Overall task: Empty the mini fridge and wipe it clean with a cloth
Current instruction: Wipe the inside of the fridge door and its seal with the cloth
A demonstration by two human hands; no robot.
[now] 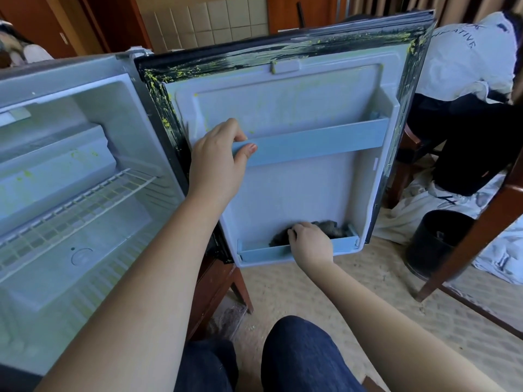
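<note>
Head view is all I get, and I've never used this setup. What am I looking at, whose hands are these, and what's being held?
There is no machine here. One camera sits on a person's head and looks forward and down, so the two bare arms are theirs. The mini fridge stands open on the left, with a wire rack inside. Its door swings out to the right, inner side facing the camera. The left hand grips the upper door rail. The right hand holds a dark cloth down in the bottom door shelf. The door's black edge carries yellow-green specks. A black bin stands further right.
</note>
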